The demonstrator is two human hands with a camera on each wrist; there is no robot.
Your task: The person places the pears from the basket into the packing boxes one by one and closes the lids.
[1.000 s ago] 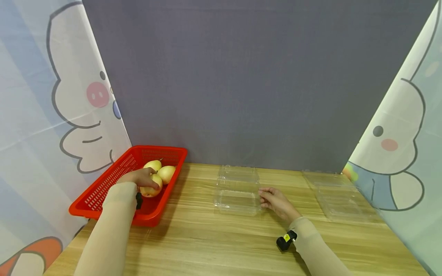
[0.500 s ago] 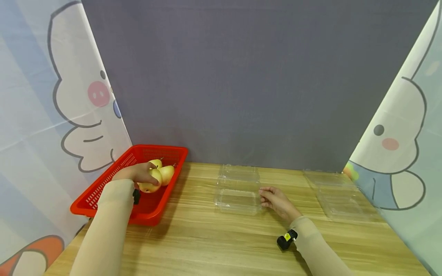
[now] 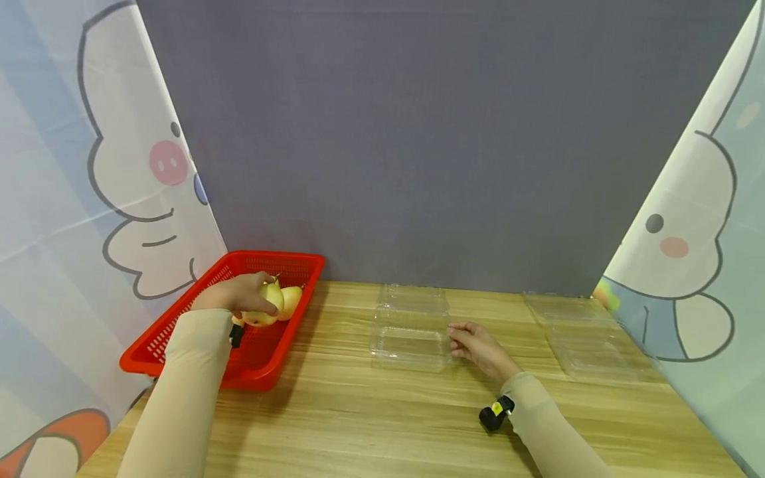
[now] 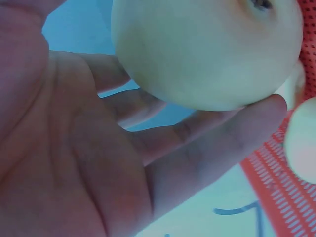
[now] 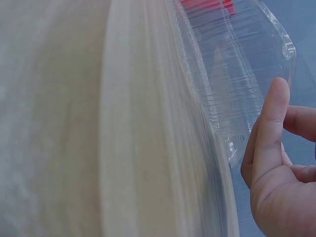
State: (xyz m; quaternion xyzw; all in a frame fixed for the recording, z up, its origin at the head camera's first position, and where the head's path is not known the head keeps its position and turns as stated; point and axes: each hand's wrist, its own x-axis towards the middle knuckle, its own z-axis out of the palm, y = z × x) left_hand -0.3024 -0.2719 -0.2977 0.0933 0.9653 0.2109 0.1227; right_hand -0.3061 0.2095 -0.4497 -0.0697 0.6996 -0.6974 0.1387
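Wood surface (image 3: pixel 358 411): left hand (image 3: pixel 236 297) fingers curled round pear (image 3: pixel 263 307), lifted higher above red basket (image 3: pixel 179 332) than before. Right hand (image 3: pixel 478 348) relaxed, fingertips touching clear clamshell (image 3: pixel 409 332) right of basket; second clamshell (image 3: pixel 588 345) further right.

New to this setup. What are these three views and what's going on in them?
No machine here: a person works with bare hands, wearing three cameras. The wide picture comes from the head; the two close-ups come from the wrists. On the wooden table stand a red basket of pears, an open clear box in the middle, and another clear box to the right. The left hand grips a pear over the basket; the left wrist view shows it on the fingertips. The right hand rests at the middle box's edge.
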